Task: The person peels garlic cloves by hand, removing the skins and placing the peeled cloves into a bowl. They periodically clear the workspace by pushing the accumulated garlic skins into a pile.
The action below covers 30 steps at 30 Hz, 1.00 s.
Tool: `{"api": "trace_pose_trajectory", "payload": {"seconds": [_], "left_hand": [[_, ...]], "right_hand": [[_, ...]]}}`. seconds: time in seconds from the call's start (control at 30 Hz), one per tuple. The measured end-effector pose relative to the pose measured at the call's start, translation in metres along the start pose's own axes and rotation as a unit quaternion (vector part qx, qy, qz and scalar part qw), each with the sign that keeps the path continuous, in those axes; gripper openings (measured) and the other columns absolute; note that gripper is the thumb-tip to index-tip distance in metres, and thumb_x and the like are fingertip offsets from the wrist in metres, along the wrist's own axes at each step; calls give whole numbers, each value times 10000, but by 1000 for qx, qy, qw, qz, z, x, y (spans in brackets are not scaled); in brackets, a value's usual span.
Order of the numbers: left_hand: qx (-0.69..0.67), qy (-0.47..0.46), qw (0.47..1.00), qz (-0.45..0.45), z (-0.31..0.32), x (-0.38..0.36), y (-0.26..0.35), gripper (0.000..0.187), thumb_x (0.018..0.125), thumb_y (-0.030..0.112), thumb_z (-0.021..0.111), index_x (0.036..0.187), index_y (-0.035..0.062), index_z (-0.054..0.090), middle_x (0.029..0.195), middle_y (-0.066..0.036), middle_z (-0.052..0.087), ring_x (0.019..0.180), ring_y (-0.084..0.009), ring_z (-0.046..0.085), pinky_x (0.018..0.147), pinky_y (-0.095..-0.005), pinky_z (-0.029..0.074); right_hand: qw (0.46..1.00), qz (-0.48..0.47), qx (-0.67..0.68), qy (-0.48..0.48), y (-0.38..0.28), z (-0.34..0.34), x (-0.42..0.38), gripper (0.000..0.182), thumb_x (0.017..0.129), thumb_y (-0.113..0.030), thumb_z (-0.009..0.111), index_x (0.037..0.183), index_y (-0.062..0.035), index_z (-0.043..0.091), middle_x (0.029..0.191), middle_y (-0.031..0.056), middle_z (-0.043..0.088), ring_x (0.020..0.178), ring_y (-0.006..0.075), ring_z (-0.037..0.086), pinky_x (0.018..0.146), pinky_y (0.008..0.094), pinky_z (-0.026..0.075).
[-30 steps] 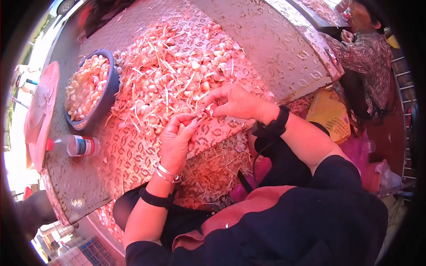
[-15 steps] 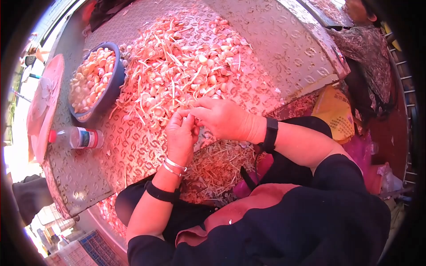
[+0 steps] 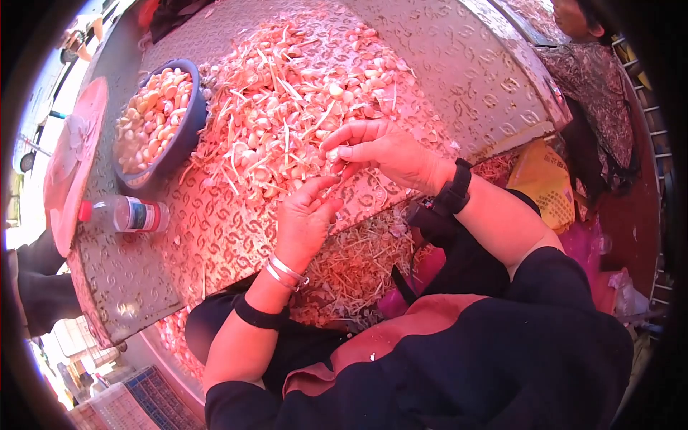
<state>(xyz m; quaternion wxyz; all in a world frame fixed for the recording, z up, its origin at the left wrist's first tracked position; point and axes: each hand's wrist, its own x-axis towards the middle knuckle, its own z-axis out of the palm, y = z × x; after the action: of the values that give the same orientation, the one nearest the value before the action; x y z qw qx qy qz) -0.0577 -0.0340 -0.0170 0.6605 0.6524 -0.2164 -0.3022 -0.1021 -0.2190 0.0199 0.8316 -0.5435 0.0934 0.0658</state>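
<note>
My right hand (image 3: 390,152) is over the near edge of the garlic heap, with a small pale garlic clove (image 3: 332,154) pinched between thumb and fingers. Just below and to its left is my left hand (image 3: 304,218), its fingers curled and its forefinger reaching close to the right fingertips. Whatever the left fingers hold, if anything, is too small to make out. Beyond both hands spreads a heap of garlic cloves, skins and dry stalks (image 3: 287,107) on the patterned metal table (image 3: 215,251). A blue bowl (image 3: 188,136) full of peeled cloves stands left of the heap.
A bottle with a red cap (image 3: 140,215) lies left of my hands. Beyond it a pink round hat-like thing (image 3: 75,165) leans at the table edge. Stalks and skins (image 3: 365,265) lie below the near edge. A yellow bag (image 3: 545,186) and another person (image 3: 595,100) are at right.
My hands have moved apart from their closed-together position. The right hand has shifted up and to the right, its fingers loosening outward; the left has moved slightly down and right.
</note>
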Motion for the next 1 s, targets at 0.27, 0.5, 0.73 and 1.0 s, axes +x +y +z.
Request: {"api": "trace_pose_trajectory", "payload": {"seconds": [0.27,0.5,0.73,1.0], "left_hand": [[-281,9,904,-322,-14,6,2,231,940,284,393,934,73,488,584,-2,484,428,-88,413,348,-196,267],[-427,-51,864,-262,-23,8,-4,249,929,274,463,956,37,533,745,-39,549,535,-91,500,374,-188,298],[-383,-22,885,-263,-19,9,9,285,890,162,489,1129,8,478,701,-36,458,553,-99,430,376,-169,295],[-347,-29,902,-255,-24,8,6,202,880,142,505,1017,2,553,661,-20,525,509,-92,456,378,-185,282]], "right_hand": [[858,-272,-436,-19,27,30,-8,237,780,-49,620,1017,-59,619,806,69,629,753,206,623,690,289,490],[787,-280,-550,10,13,3,2,174,751,-82,620,924,-78,606,850,100,602,789,294,599,668,351,492],[663,-140,-725,123,17,-63,9,86,750,-99,555,820,-56,583,885,138,574,828,327,590,689,419,486],[661,-81,-719,196,4,-78,4,154,706,-61,581,855,-50,616,827,154,588,809,317,579,685,389,471]]}}
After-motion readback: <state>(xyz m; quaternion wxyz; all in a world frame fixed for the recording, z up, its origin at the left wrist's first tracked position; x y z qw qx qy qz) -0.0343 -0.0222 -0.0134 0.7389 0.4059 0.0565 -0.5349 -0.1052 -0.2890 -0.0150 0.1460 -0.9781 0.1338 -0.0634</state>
